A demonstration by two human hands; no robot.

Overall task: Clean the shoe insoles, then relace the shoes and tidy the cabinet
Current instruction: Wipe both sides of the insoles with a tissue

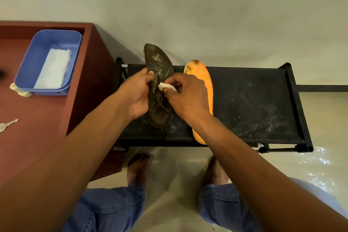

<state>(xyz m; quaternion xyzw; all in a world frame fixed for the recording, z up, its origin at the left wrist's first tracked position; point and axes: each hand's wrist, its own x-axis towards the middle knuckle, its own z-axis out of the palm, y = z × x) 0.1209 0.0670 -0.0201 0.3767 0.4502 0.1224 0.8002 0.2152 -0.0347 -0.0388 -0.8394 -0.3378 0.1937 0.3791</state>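
two insoles are out on the black rack (254, 103), and we're in the cleaning step, laces and cabinet not yet touched. our left hand (136, 94) grips the dark insole (160, 62) by its edge, holding it over the rack's left end; our right hand (188, 96) pinches a small white wipe (166, 87) against its middle. next, we reckon, steady strokes toward heel and toe, keeping the grip firm. it looks brown, worn, streaked with pale scuffs. the orange insole (208, 81) lies just beside, grubby at the toe. spare wipes (53, 68) wait in the blue tub (37, 51).
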